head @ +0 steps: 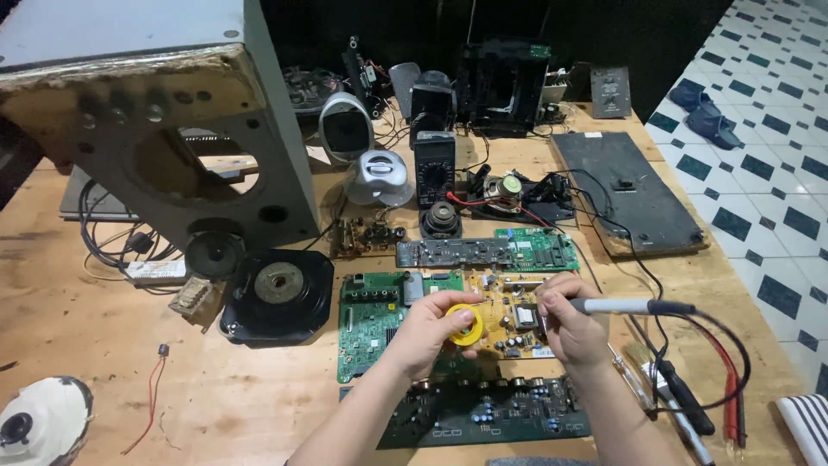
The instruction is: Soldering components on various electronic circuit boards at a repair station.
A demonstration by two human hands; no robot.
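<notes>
A grey speaker cabinet (pixel 164 121) stands at the left behind a loose black speaker (pixel 278 296). The left hand (pixel 429 330) grips a yellow solder spool (pixel 467 324) over the yellow circuit board (pixel 504 315); the right hand (pixel 573 324) grasps a soldering iron (pixel 617 305) above that board.

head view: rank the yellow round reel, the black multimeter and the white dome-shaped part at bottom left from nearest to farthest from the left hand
1. Yellow round reel: held in the left hand, over the yellow circuit board.
2. Black multimeter: up the wooden bench, beyond the boards.
3. White dome-shaped part: far left, at the bench's near corner.
</notes>
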